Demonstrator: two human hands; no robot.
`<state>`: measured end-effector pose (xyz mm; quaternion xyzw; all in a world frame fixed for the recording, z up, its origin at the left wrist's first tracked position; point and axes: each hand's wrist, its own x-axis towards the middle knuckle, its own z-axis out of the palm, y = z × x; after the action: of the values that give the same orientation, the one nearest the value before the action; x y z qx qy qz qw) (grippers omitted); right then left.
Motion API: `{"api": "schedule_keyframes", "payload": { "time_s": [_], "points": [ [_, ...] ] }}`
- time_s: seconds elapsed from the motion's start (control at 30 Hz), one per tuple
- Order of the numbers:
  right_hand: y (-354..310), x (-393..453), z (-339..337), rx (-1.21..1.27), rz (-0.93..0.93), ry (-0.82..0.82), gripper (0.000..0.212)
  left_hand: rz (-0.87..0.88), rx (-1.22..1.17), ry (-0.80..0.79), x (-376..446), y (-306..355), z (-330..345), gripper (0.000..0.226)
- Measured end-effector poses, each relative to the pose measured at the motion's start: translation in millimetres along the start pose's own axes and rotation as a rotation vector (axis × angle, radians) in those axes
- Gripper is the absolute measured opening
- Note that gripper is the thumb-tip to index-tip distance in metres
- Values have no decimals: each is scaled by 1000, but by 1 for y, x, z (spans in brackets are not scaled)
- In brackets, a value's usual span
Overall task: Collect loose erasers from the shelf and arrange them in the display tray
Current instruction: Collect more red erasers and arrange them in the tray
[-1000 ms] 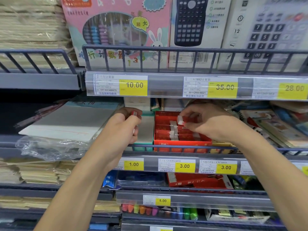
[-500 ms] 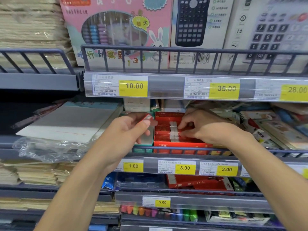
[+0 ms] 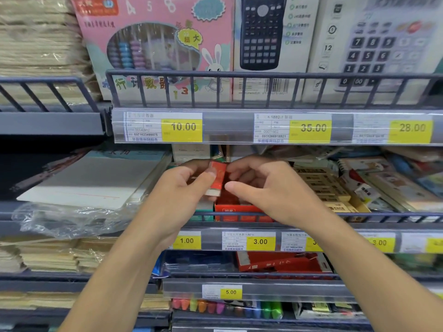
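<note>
A red-sleeved eraser (image 3: pixel 217 177) with a white end stands upright just above the red display tray (image 3: pixel 229 210) on the middle shelf. My left hand (image 3: pixel 184 190) pinches the eraser between thumb and fingers. From the right, my right hand (image 3: pixel 271 190) meets it, forefinger and thumb curled against the eraser's right edge. Both hands cover most of the tray, so its contents are hidden; only its front wall shows behind the shelf rail.
A yellow box of eraser packs (image 3: pixel 323 185) sits right of the tray, a green box (image 3: pixel 203 208) to its left, and a plastic-wrapped paper pack (image 3: pixel 91 178) farther left. A wire rail (image 3: pixel 383 215) fronts the shelf. Calculator boxes stand on the shelf above.
My left hand carried the red eraser rightward over the tray. My right hand lifted out of the tray and closed in on the eraser.
</note>
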<state>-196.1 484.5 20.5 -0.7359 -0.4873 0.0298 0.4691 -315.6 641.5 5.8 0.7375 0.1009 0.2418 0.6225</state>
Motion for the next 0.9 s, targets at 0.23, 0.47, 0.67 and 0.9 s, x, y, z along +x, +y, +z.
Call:
{"api": "schedule_keyframes", "payload": {
  "time_s": [0.23,0.47,0.67,0.9],
  "points": [
    [-6,-4,17,-247,-119,126,40,23,-163,46,3,-3,5,26],
    [5,11,-17,-203,22,39,27,197,573,168,-6,-6,-6,26],
    [17,22,-23,-358,46,-144,25,313,931,-46,-23,-20,-12,40],
    [22,35,-11,-409,-40,-312,18,389,901,-62,-24,-25,-10,36]
  ]
}}
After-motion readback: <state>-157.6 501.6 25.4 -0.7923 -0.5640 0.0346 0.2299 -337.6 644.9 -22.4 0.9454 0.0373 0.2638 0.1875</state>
